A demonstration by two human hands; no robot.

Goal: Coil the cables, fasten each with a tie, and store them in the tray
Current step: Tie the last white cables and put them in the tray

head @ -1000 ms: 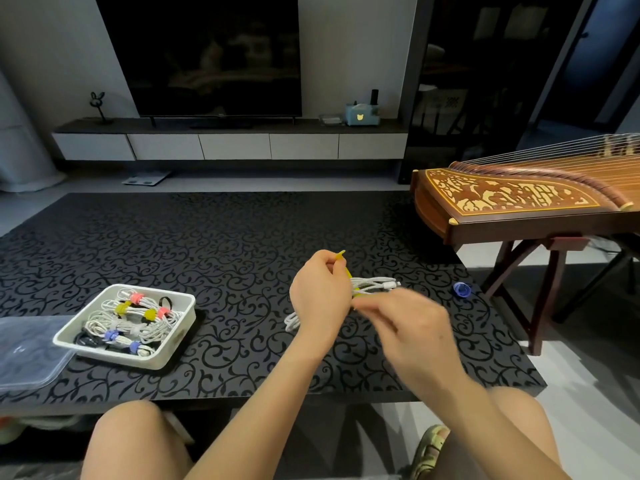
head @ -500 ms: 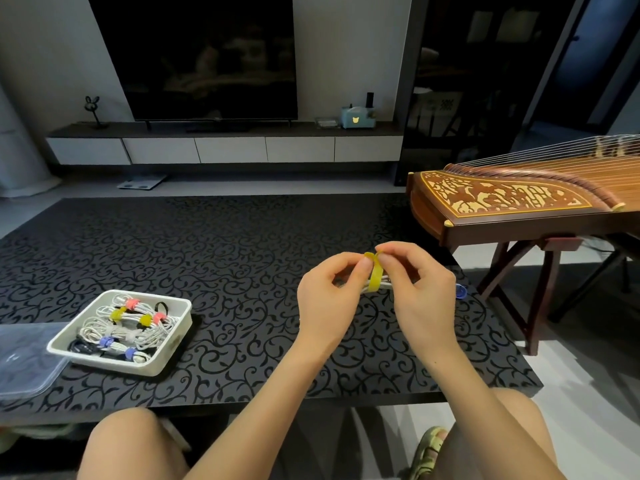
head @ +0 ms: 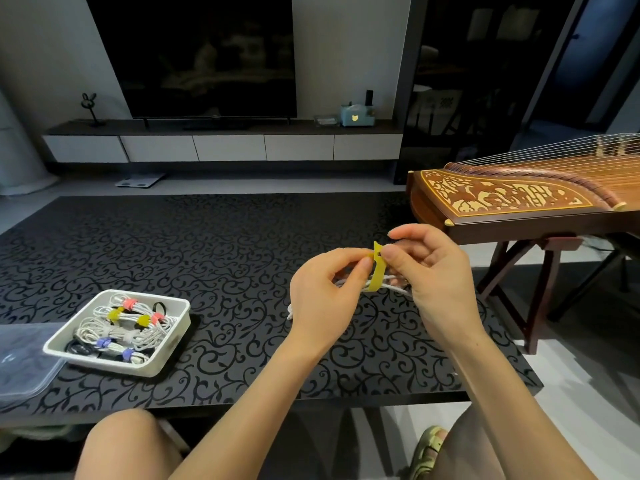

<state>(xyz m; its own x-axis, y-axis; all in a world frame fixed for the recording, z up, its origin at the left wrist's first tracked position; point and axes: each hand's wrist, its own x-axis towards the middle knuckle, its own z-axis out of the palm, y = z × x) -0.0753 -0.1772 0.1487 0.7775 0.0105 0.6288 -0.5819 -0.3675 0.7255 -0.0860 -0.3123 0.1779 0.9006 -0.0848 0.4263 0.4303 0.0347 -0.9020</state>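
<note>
Left hand (head: 325,303) is curled round the white cable coil (head: 398,286), thumb tip pinning the yellow tie (head: 376,271) so the loops stay bunched. Right hand (head: 433,278) pinches the tie's free end. The tie is looped round the strands with its tail sticking up; looks mid-cinch, not fastened yet. Bundle is held above the table (head: 207,244), well apart from the tray (head: 114,366) at left, which already holds several tied coils. Clear lid (head: 24,362) is just beside it.

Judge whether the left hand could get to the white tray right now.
Probably yes: only bare tabletop lies between the left hand and the tray, whose top is open. But that hand grips the white cable and pinches the yellow tie.
</note>
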